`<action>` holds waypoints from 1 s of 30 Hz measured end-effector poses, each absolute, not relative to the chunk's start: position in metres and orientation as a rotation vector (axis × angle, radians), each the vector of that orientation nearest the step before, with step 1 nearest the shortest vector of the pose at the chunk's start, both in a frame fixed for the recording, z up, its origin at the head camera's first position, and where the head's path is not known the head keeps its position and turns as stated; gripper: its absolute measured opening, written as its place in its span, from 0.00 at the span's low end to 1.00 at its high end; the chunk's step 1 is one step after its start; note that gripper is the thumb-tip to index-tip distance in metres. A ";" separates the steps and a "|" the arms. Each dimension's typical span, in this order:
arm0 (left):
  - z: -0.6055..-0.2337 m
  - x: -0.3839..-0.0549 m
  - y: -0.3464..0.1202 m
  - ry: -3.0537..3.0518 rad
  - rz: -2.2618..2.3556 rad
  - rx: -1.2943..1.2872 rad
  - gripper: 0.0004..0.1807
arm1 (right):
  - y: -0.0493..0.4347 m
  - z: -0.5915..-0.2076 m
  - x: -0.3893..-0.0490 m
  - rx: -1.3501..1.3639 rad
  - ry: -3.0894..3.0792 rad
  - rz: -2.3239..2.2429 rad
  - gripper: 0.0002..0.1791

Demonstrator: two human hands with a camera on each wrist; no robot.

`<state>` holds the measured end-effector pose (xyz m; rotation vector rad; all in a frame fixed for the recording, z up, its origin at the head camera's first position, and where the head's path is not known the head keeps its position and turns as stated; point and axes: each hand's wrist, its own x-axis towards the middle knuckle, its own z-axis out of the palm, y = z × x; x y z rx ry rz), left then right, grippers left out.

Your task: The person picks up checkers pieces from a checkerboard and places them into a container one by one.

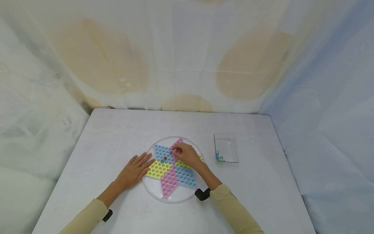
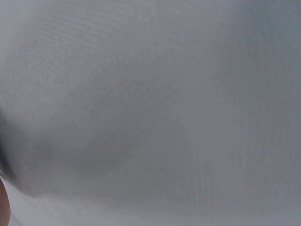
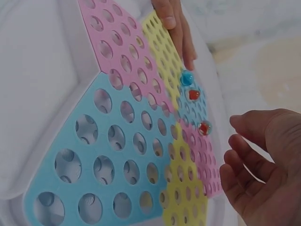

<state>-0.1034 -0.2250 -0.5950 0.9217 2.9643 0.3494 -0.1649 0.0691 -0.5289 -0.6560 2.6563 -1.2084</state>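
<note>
A round Chinese checkers board (image 1: 175, 202) with pink, yellow and blue perforated sections lies on the table. My left hand (image 1: 132, 172) rests at its left edge, fingers spread and straight over the rim and the yellow section. Over the upper part of the board is my right hand (image 1: 187, 155), thumb and fingers loosely bent. In the right wrist view, a gap shows between the thumb (image 3: 254, 126) and fingers, with nothing in it. Just beyond them, a red marble (image 3: 204, 128) sits on the board. Another red marble (image 3: 194, 95) and a blue marble (image 3: 187, 78) stand nearby in the blue section.
To the right of the board stands a clear square box (image 1: 214, 144), with several blue and green marbles (image 1: 219, 157) gathered in its near left corner. A white cloth covers the table (image 1: 257, 195). Pale curtains (image 1: 181, 58) hang behind and at both sides.
</note>
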 end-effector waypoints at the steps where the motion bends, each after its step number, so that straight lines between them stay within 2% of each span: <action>1: -0.595 -0.103 -0.225 2.962 0.347 0.917 0.29 | 0.068 -0.530 -0.166 -0.656 2.655 -1.204 0.11; 15: -0.595 -0.104 -0.226 2.974 0.341 0.938 0.29 | 0.059 -0.549 -0.176 -0.623 2.643 -1.136 0.09; 30: -0.593 -0.104 -0.228 2.931 0.327 0.889 0.29 | 0.053 -0.552 -0.176 -0.583 2.677 -1.058 0.07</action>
